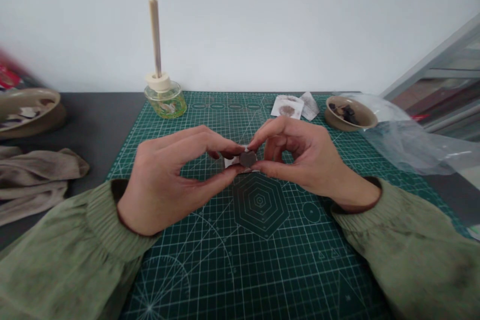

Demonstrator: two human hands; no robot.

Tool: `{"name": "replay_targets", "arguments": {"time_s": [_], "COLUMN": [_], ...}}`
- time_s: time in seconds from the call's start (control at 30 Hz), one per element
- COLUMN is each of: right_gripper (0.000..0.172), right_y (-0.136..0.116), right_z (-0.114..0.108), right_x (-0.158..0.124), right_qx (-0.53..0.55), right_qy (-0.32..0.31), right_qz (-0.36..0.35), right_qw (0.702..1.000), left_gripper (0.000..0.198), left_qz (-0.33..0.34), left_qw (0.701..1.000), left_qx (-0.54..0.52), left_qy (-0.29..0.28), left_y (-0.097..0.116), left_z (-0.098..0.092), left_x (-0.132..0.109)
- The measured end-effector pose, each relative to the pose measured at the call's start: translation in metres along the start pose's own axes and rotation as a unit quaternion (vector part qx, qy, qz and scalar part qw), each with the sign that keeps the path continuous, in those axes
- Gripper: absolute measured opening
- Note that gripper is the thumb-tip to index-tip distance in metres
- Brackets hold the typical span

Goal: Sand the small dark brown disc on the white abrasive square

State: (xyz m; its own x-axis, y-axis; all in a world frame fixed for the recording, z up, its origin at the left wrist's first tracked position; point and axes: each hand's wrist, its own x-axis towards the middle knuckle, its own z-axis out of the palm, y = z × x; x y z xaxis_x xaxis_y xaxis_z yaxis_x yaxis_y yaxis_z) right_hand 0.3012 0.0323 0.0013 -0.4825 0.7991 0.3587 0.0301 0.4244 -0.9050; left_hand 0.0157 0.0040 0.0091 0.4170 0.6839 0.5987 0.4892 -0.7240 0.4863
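A small dark grey hexagonal piece (248, 159) sits above the middle of a green cutting mat (300, 265). My left hand (168, 175) pinches its left side between thumb and forefinger. My right hand (296, 155) holds its right side with fingertips and thumb. A scrap of white paper (230, 162) shows just behind and below the piece, partly hidden by my fingers. Whether the paper is stuck to the piece, I cannot tell.
A glass jar (165, 101) with an upright stick stands at the back left of the mat. Behind it to the right lie paper sheets (287, 107), a ceramic bowl (350, 114) of dark pieces and a plastic bag (405, 142). A dish (28, 110) and crumpled cloth (35, 180) lie left.
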Motion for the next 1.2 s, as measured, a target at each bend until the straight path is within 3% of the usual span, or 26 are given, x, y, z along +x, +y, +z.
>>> {"name": "replay_targets", "arguments": {"time_s": [0.17, 0.37, 0.53, 0.63, 0.87, 1.0, 1.2], "right_gripper": [0.039, 0.033, 0.043, 0.041, 0.046, 0.051, 0.044], "right_y": [0.000, -0.004, -0.006, -0.006, -0.007, -0.007, -0.010], "right_z": [0.000, 0.000, 0.003, 0.006, 0.013, 0.010, 0.009], "right_x": [-0.001, -0.001, 0.000, 0.000, 0.003, 0.002, 0.003], "right_qx": [-0.008, -0.007, 0.003, 0.002, 0.016, 0.052, 0.059], "right_qy": [-0.003, -0.003, -0.039, -0.049, -0.079, -0.099, -0.090], "right_qz": [0.003, 0.006, 0.024, 0.046, 0.133, 0.145, 0.149], "right_qw": [1.000, 1.000, 0.999, 0.998, 0.988, 0.983, 0.983], "left_gripper": [0.004, 0.004, 0.006, 0.008, 0.010, 0.007, 0.009], "left_qz": [0.002, 0.049, 0.037, 0.059, 0.095, 0.111, 0.122], "left_qw": [1.000, 0.998, 0.999, 0.998, 0.995, 0.993, 0.992], "left_qx": [0.005, -0.008, -0.005, -0.003, 0.022, 0.016, 0.020], "left_qy": [0.004, 0.031, -0.001, -0.017, -0.034, -0.034, -0.035], "left_y": [0.000, -0.010, -0.002, 0.000, -0.008, -0.009, -0.009], "left_z": [0.002, 0.007, 0.001, 0.000, 0.002, 0.000, -0.002], "left_x": [0.000, -0.001, 0.001, 0.001, -0.003, -0.003, -0.004]}}
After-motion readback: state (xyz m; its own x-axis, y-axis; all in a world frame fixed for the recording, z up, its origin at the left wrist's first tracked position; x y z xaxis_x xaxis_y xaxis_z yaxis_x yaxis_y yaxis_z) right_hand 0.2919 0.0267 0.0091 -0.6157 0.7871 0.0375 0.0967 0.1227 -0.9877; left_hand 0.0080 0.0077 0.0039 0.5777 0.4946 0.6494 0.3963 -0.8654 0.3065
